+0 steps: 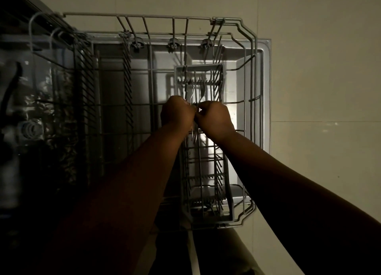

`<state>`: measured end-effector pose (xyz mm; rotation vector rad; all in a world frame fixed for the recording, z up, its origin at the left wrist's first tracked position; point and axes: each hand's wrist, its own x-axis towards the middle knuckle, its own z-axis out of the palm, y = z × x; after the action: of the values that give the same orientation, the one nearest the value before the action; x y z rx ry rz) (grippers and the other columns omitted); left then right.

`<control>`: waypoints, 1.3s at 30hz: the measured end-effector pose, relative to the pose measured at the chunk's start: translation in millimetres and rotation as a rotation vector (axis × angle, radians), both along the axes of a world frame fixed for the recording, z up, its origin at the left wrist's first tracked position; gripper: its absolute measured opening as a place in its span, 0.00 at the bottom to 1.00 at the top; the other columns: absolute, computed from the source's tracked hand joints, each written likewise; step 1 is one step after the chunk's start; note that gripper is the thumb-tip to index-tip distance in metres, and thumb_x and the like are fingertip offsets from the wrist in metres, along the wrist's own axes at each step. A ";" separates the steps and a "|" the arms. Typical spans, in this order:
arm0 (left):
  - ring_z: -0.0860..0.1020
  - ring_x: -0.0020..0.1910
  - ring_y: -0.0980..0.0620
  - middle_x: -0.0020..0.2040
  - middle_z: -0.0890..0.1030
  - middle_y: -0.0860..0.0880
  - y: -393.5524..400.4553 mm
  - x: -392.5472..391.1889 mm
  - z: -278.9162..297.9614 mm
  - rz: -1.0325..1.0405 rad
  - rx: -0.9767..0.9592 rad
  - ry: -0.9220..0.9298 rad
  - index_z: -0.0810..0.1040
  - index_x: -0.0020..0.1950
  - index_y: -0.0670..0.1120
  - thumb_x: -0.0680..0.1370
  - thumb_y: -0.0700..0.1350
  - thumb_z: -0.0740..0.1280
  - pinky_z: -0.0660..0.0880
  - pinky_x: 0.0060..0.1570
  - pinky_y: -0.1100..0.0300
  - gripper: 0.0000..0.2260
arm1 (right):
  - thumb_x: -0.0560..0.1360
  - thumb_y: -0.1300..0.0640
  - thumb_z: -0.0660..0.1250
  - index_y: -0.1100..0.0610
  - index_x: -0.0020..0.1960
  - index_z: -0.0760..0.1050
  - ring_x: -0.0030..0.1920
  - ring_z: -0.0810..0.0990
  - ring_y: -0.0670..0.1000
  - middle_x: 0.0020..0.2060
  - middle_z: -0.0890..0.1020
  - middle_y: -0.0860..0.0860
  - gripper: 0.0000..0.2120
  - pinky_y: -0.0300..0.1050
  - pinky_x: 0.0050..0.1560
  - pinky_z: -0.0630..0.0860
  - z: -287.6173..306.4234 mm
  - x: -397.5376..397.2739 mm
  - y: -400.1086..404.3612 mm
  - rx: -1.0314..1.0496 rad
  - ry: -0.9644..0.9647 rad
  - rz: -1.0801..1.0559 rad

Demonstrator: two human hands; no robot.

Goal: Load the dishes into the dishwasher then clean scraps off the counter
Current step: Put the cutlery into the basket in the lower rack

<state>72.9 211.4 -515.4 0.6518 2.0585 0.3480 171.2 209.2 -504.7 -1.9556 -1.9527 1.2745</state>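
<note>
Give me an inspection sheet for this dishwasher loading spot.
Surface: open dishwasher door under the pulled-out wire rack.
Job's things: forks bunched over the cutlery basket.
Clutter: nothing seen.
Grips: left hand and right hand both curled on the forks' handles.
Cables: dark hose-like shape at left, unclear.
Surroundings: pale tiled floor; dim light.

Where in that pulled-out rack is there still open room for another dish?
The wire rack looks bare left of the cutlery basket, between it and the upright tines. It is crowded at the basket's far end, where both hands hold forks.
</note>
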 end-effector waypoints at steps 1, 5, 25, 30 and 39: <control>0.83 0.39 0.40 0.40 0.83 0.42 2.1 -0.6 1.0 0.012 -0.012 -0.005 0.73 0.33 0.48 0.71 0.43 0.72 0.81 0.42 0.47 0.10 | 0.75 0.61 0.64 0.61 0.42 0.81 0.29 0.71 0.46 0.28 0.77 0.52 0.08 0.31 0.28 0.62 0.7 -1.3 -1.6 0.003 0.000 -0.002; 0.82 0.40 0.40 0.42 0.83 0.42 7.1 -1.4 3.0 0.005 -0.054 -0.008 0.80 0.40 0.44 0.71 0.38 0.71 0.81 0.42 0.48 0.02 | 0.72 0.65 0.62 0.62 0.43 0.81 0.33 0.75 0.52 0.30 0.76 0.53 0.08 0.39 0.34 0.65 7.4 -6.7 -9.8 0.022 0.013 -0.043; 0.80 0.42 0.42 0.37 0.80 0.43 -23.8 5.3 6.2 -0.238 0.144 0.142 0.78 0.36 0.44 0.77 0.44 0.63 0.74 0.37 0.57 0.11 | 0.75 0.63 0.62 0.62 0.40 0.80 0.37 0.80 0.55 0.34 0.82 0.57 0.10 0.45 0.38 0.76 -17.7 -4.1 -7.8 -0.036 -0.016 -0.070; 0.80 0.49 0.43 0.51 0.82 0.44 -34.6 4.3 11.0 -0.341 0.225 0.214 0.81 0.57 0.46 0.79 0.47 0.60 0.77 0.46 0.55 0.12 | 0.76 0.60 0.65 0.53 0.28 0.70 0.34 0.75 0.51 0.31 0.79 0.55 0.18 0.39 0.37 0.66 -13.3 2.3 4.6 -0.111 0.016 -0.085; 0.77 0.54 0.43 0.58 0.77 0.43 -73.3 -10.0 23.7 -0.416 0.296 0.266 0.79 0.59 0.46 0.79 0.46 0.61 0.74 0.50 0.55 0.13 | 0.79 0.59 0.61 0.59 0.62 0.77 0.56 0.79 0.55 0.56 0.81 0.57 0.13 0.37 0.47 0.68 14.1 6.4 -21.6 -0.069 -0.044 -0.106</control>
<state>62.9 138.2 -491.6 1.3418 2.0670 0.3384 177.6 187.6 -490.6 -2.1063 -1.8192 1.2995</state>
